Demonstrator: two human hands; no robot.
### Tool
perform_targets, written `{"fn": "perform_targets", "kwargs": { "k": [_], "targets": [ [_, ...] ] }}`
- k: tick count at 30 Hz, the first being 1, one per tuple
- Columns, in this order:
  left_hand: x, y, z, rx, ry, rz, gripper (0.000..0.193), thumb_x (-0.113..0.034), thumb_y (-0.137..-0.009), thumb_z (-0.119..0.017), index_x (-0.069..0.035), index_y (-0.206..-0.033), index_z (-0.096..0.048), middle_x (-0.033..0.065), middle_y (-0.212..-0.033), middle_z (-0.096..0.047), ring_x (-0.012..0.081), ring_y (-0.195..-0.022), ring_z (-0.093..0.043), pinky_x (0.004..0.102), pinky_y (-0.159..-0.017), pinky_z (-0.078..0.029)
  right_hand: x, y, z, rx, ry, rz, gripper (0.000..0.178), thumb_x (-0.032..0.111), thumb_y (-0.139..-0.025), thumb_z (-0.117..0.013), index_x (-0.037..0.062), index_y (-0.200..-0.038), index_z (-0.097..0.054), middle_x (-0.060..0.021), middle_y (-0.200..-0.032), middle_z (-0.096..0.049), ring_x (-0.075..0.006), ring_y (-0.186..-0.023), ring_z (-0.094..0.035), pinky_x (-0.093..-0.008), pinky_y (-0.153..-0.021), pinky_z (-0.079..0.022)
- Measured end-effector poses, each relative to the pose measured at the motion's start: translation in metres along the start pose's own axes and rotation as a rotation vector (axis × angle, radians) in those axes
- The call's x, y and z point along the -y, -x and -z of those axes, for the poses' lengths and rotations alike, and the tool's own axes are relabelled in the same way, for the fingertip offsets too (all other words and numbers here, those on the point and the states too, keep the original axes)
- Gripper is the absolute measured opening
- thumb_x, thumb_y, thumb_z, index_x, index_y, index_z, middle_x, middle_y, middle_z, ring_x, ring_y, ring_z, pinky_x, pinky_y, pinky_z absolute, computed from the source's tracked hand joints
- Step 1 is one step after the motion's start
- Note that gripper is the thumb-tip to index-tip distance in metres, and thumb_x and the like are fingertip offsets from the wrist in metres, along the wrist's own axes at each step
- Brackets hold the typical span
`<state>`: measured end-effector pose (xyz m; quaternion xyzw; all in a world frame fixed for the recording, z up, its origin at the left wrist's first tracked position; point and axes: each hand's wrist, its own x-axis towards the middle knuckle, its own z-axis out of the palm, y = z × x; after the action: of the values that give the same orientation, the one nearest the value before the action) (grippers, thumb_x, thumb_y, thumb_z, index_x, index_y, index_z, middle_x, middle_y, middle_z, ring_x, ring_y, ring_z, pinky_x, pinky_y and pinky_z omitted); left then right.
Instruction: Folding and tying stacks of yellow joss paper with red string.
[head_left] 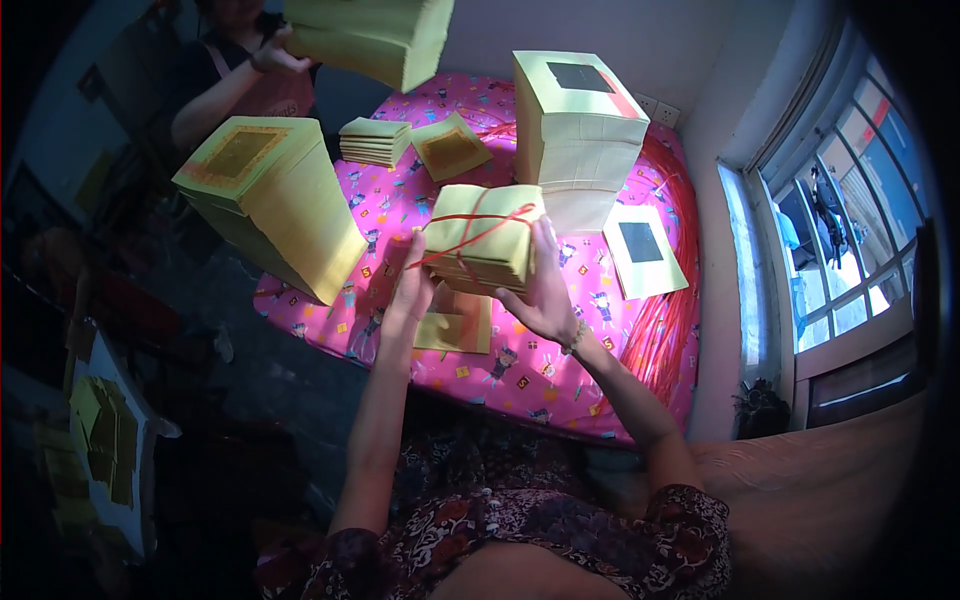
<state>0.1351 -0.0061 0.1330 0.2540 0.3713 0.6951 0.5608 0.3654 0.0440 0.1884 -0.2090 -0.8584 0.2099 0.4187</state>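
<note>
We hold the tied paper bundle (483,245) raised above the pink surface (400,205), left hand (408,290) and right hand (545,290) pressed flat on opposite sides, fingers closed on it, keeping the sheets squared under the red string (470,228).

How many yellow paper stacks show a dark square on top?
2: the tall stack standing at the table's far side, and a thin flat one lying right of the tied bundle. Others may be hidden.
</note>
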Motion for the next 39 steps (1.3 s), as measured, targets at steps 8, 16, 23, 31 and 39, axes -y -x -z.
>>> {"fn": "perform_targets", "kwargs": {
  "k": [8, 16, 23, 31, 39],
  "targets": [
    [0.021, -0.023, 0.018, -0.269, 0.306, 0.151, 0.059, -0.055, -0.094, -0.036, -0.012, -0.133, -0.050, 0.0105, -0.131, -0.054, 0.0293, -0.119, -0.053, 0.0492, -0.098, -0.044, -0.008, -0.089, -0.019, 0.209, 0.224, 0.078, 0.083, 0.040, -0.081, -0.068, 0.0042, -0.145, -0.030, -0.0208, -0.148, -0.031, -0.0389, -0.139, -0.027, -0.0498, -0.112, -0.024],
    [0.053, -0.022, 0.006, -0.135, 0.728, 0.170, 0.061, -0.055, -0.092, -0.041, -0.015, -0.137, -0.049, 0.0094, -0.137, -0.052, 0.0304, -0.129, -0.045, 0.0547, -0.110, -0.029, -0.007, -0.109, -0.018, 0.389, 0.385, 0.073, 0.085, 0.041, -0.079, -0.070, 0.0116, -0.147, -0.028, -0.0143, -0.149, -0.033, -0.0335, -0.140, -0.028, -0.0529, -0.110, -0.027],
    [0.080, 0.024, -0.024, 0.096, 0.785, -0.033, 0.064, -0.049, -0.089, -0.049, -0.022, -0.146, -0.036, 0.0028, -0.149, -0.036, 0.0249, -0.138, -0.033, 0.0478, -0.114, -0.024, 0.046, -0.064, 0.007, 0.287, 0.427, 0.263, 0.086, 0.041, -0.066, -0.076, 0.0109, -0.139, -0.041, -0.0104, -0.141, -0.043, -0.0336, -0.135, -0.035, -0.0588, -0.109, -0.024],
    [0.087, 0.034, -0.040, 0.189, 0.709, -0.101, 0.053, -0.049, -0.090, -0.051, -0.014, -0.130, -0.055, 0.0046, -0.129, -0.059, 0.0268, -0.116, -0.057, 0.0457, -0.095, -0.048, 0.060, -0.015, 0.055, 0.002, 0.145, -0.199, 0.115, 0.037, -0.059, -0.088, 0.0073, -0.148, -0.021, -0.0294, -0.145, -0.019, -0.0502, -0.134, -0.024, -0.0501, -0.109, -0.032],
    [0.053, 0.026, -0.059, 0.222, 0.650, -0.172, 0.057, -0.047, -0.088, -0.055, -0.011, -0.131, -0.052, 0.0099, -0.127, -0.058, 0.0273, -0.110, -0.060, 0.0445, -0.084, -0.055, 0.056, -0.029, 0.061, 0.000, -0.016, -0.217, 0.107, 0.024, -0.060, -0.086, 0.0034, -0.145, -0.026, -0.0239, -0.134, -0.035, -0.0397, -0.121, -0.045, -0.0438, -0.101, -0.042]
  ]
}}
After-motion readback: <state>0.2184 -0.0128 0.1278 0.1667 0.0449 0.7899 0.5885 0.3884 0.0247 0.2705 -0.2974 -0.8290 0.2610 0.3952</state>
